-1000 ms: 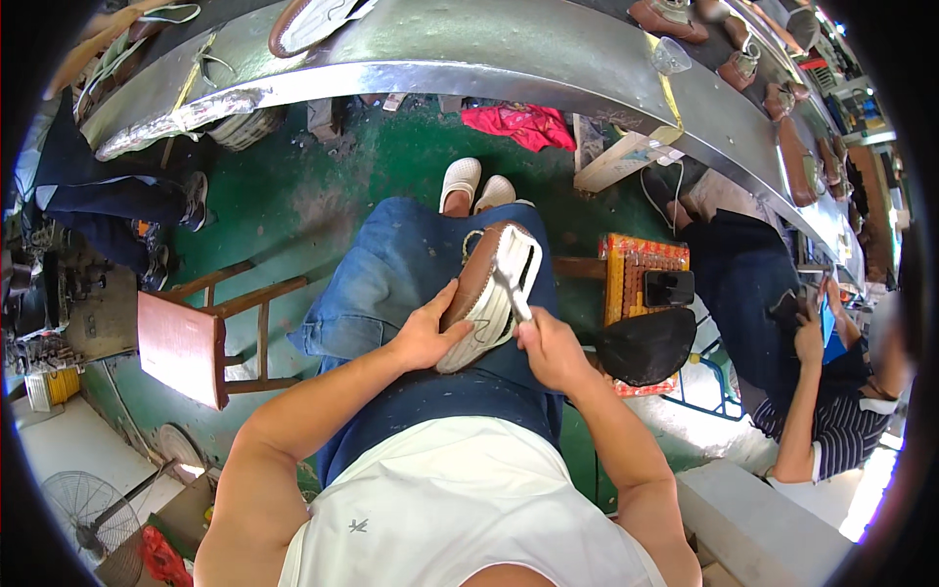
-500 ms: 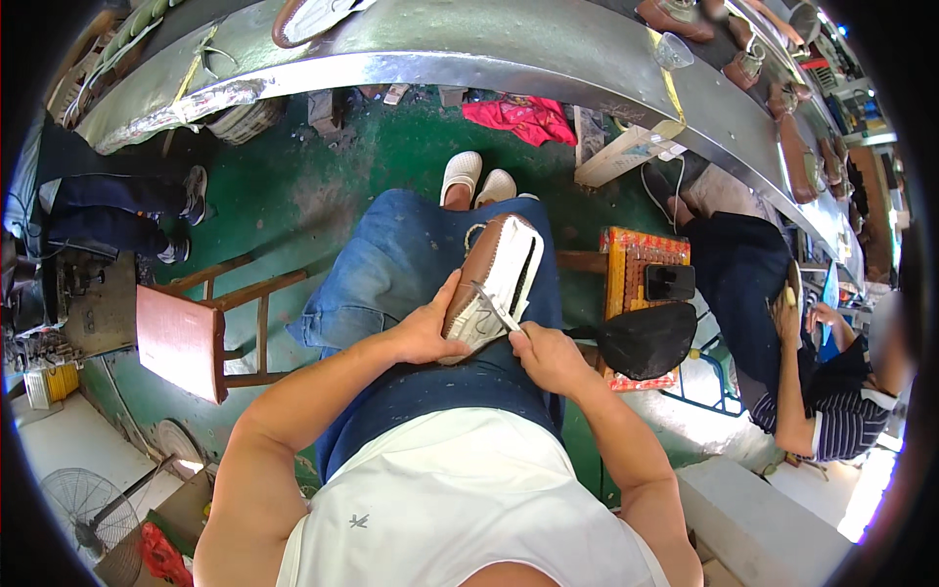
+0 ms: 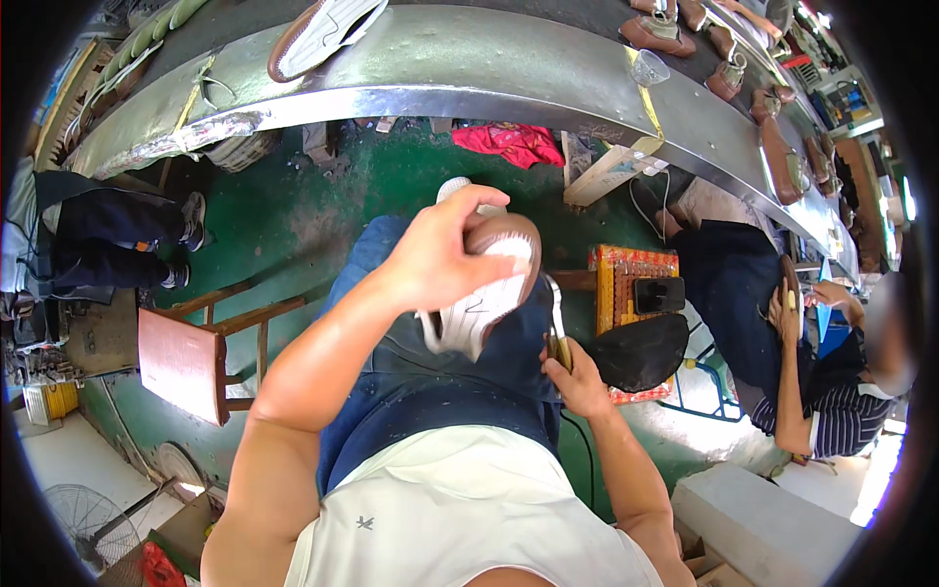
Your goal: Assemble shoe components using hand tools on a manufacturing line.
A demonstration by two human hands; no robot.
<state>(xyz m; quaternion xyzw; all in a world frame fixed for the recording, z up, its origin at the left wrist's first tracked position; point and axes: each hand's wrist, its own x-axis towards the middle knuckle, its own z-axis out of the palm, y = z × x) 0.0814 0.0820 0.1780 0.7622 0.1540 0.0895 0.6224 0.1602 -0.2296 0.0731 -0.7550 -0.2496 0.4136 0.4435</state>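
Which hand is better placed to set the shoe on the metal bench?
Probably the left hand: it grips the shoe and sits nearer the metal bench; the right hand holds a curved metal tool.

The shoe (image 3: 492,296) is left of the tool (image 3: 558,340).
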